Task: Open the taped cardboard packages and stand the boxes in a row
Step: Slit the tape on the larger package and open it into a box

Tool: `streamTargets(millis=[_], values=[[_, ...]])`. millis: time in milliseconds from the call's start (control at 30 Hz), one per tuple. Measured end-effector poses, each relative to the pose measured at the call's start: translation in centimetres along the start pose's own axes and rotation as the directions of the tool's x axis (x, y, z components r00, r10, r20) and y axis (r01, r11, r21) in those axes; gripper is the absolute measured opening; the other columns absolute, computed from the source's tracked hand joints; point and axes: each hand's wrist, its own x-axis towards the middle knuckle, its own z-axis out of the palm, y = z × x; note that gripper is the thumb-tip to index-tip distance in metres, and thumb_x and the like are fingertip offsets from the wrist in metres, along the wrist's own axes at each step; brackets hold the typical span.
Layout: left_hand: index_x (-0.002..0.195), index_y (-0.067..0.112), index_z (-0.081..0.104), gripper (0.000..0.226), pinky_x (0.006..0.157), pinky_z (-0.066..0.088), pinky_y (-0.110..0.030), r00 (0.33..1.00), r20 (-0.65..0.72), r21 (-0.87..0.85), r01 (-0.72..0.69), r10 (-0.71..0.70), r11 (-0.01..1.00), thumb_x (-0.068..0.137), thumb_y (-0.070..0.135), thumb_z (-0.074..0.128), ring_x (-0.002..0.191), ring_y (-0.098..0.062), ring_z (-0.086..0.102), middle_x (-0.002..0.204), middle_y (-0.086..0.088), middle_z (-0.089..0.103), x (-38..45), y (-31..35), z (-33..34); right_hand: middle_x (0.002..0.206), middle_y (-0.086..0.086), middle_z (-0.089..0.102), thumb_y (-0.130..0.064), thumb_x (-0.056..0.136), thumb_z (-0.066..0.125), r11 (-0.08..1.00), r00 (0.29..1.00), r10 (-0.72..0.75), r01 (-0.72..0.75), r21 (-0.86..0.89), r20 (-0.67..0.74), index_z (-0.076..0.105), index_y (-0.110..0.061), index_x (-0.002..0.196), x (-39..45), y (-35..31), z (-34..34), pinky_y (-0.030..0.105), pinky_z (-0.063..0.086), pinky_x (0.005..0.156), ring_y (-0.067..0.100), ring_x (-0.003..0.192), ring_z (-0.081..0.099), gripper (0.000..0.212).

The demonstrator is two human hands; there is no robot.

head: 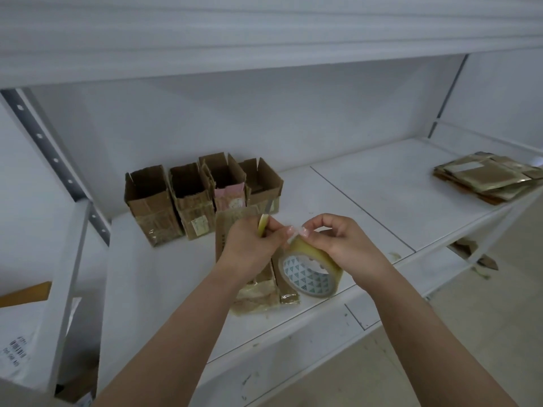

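Shelf [367, 201]: four opened boxes [202, 198] upright in a row at rear left; flattened package [255, 292] at front. Left hand [252, 245] fingers closed around yellow cutter [262, 224]; right hand [340, 239] pinching the tape roll [308, 271].

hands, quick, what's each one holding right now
Left hand: closed on a yellow-handled utility knife.
Right hand: fingertips pinching the loose end of the tape roll.

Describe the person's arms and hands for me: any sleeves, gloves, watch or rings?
Both forearms are bare right to the picture's bottom edge, with no sleeve in sight. The left hand and right hand wear no gloves. No watch, bracelet or ring is visible. The fingernails look pale and fairly long.
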Motion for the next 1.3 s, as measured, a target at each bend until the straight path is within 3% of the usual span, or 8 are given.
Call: streamTargets(millis=[133,267,467,600,733,933,1167,1300], values=[[0.084,0.004,0.069,0.025,0.072,0.052,-0.022,0.992,-0.119,-0.035,0.049,-0.053,0.998,0.091,0.028,0.066,0.082,-0.016,0.068,0.084,-0.007,0.073,0.0,-0.1,-1.4,0.09,0.002,0.073,-0.045,0.068,0.076,0.962,0.999,-0.043,0.044,0.269,-0.008,0.064,-0.021,0.118,-0.2,-1.0,-0.5,0.029,0.053,0.07,0.014,0.073,0.071,0.057],[0.079,0.003,0.069,0.025,0.079,0.053,-0.03,0.986,-0.155,-0.17,0.034,-0.061,0.985,0.093,0.023,0.064,0.072,-0.006,0.069,0.074,0.0,0.074,-1.3,0.3,-2.5,0.083,-0.009,0.069,-0.039,0.071,0.075,0.938,0.994,-0.109,0.095,0.334,0.022,0.066,-0.022,0.114,0.3,-1.8,-1.3,0.018,0.048,0.063,0.006,0.073,0.066,0.046],[0.069,0.01,0.067,0.028,0.07,0.047,-0.03,0.969,-0.224,-0.18,0.06,-0.101,0.982,0.092,0.026,0.065,0.059,-0.004,0.06,0.061,0.005,0.066,-2.3,0.2,-4.0,0.07,0.002,0.072,-0.041,0.064,0.071,0.986,0.983,-0.144,0.134,0.094,0.111,0.063,-0.024,0.113,0.6,-2.3,-1.0,0.019,0.05,0.061,0.012,0.066,0.069,0.053],[0.081,0.013,0.066,0.018,0.064,0.041,-0.03,0.893,-0.374,-0.274,0.153,-0.252,0.95,0.092,0.027,0.064,0.064,-0.013,0.053,0.074,-0.003,0.064,-3.5,-3.1,-7.3,0.06,-0.001,0.062,-0.047,0.062,0.076,0.996,0.996,-0.08,0.082,-0.04,0.041,0.065,-0.021,0.1,0.8,-0.9,-1.8,0.015,0.04,0.044,0.004,0.045,0.054,0.046],[0.075,0.011,0.066,0.025,0.071,0.041,-0.035,0.855,-0.415,-0.239,0.228,-0.311,0.944,0.092,0.029,0.064,0.059,-0.014,0.05,0.068,-0.005,0.065,-6.0,-6.5,-7.9,0.063,-0.007,0.051,-0.044,0.073,0.08,0.944,0.998,-0.021,0.038,-0.327,0.056,0.062,-0.027,0.09,1.6,1.7,-1.8,0.024,0.039,0.06,0.008,0.059,0.052,0.03],[0.07,0.009,0.065,0.028,0.066,0.04,-0.032,0.817,-0.464,-0.245,0.254,-0.343,0.936,0.092,0.027,0.066,0.057,-0.009,0.052,0.062,0.001,0.066,-7.0,-8.3,-6.5,0.057,-0.011,0.047,-0.039,0.076,0.08,0.933,0.993,-0.025,0.065,-0.355,0.116,0.06,-0.025,0.09,2.4,3.1,-1.4,0.022,0.035,0.057,0.004,0.053,0.045,0.028],[0.075,0.007,0.066,0.028,0.064,0.04,-0.028,0.801,-0.458,-0.232,0.311,-0.385,0.922,0.094,0.028,0.063,0.074,-0.015,0.062,0.067,-0.003,0.066,-6.4,-10.3,-5.9,0.062,-0.009,0.047,-0.045,0.073,0.081,0.915,0.994,0.024,0.02,-0.404,0.104,0.06,-0.028,0.09,4.2,5.5,-0.3,0.028,0.039,0.062,0.009,0.056,0.046,0.032],[0.079,0.006,0.068,0.029,0.065,0.041,-0.03,0.795,-0.292,-0.361,0.423,-0.531,0.831,0.094,0.031,0.063,0.062,-0.017,0.052,0.067,-0.001,0.066,-6.5,-12.3,-2.9,0.079,-0.008,0.062,-0.057,0.071,0.078,0.851,0.984,0.129,-0.045,-0.523,0.125,0.059,-0.032,0.087,4.9,8.4,1.0,0.038,0.053,0.079,0.014,0.075,0.061,0.035]])
